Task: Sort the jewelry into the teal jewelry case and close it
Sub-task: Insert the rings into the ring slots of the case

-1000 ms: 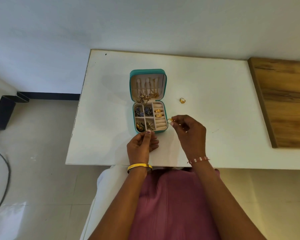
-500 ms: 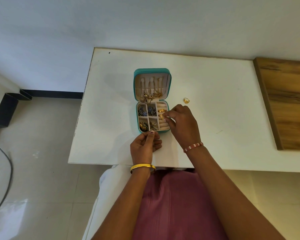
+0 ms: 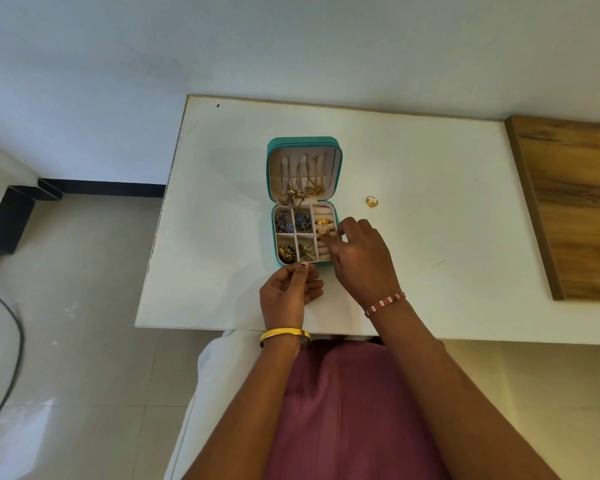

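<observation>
Head view: right hand [image 3: 359, 258] fingertips over case [image 3: 305, 144] rolls.

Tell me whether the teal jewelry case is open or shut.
Open. The teal jewelry case has its lid standing up, showing hung necklaces and the tray's compartments.

1. One teal square jewelry case [image 3: 305, 143], lid open.
2. Three gold rings: two in the case's roll slots [image 3: 322, 222], one loose on the white table [image 3: 372, 201].
3. Two hands [image 3: 359, 259].
</observation>
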### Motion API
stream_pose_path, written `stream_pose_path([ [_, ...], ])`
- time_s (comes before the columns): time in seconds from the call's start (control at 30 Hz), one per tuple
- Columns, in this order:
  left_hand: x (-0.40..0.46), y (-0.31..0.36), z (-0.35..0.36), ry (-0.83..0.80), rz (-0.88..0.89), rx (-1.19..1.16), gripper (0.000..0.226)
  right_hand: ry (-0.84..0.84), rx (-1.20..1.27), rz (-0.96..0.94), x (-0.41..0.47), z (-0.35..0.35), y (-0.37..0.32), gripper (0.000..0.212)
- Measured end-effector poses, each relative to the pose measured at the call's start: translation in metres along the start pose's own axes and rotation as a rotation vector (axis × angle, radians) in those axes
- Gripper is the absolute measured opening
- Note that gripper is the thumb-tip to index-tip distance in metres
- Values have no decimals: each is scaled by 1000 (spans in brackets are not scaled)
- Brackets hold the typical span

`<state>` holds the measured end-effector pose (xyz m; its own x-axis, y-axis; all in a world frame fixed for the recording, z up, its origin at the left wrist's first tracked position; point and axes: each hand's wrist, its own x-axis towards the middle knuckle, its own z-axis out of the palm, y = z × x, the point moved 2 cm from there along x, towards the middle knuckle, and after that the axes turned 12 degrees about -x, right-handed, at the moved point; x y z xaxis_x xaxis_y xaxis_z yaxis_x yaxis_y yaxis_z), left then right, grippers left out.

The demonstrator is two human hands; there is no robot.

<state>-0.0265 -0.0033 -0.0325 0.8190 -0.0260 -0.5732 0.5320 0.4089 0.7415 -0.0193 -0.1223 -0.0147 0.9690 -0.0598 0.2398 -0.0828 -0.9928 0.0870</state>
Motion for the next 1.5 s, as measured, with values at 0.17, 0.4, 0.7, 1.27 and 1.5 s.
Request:
stream_pose_path([
  [0.17, 0, 0, 0, -5, -2, -4, 11, -4, 176, 87, -8, 1, 8, 27],
  [0.4, 3, 0, -1, -16, -22, -19, 12, 30, 483, 633, 11, 19, 50, 30],
  [0.7, 2, -1, -1, -13, -24, -19, 11, -60, 416, 708, 30, 36, 65, 26],
  [1.27, -3, -1, 2, -65, 31, 94, 14, -187, 985, 671, -34, -16, -8, 14],
  [1.5, -3, 1, -1, -123, 75, 167, 16, -334, 1114, 645, -41, -17, -15, 13],
])
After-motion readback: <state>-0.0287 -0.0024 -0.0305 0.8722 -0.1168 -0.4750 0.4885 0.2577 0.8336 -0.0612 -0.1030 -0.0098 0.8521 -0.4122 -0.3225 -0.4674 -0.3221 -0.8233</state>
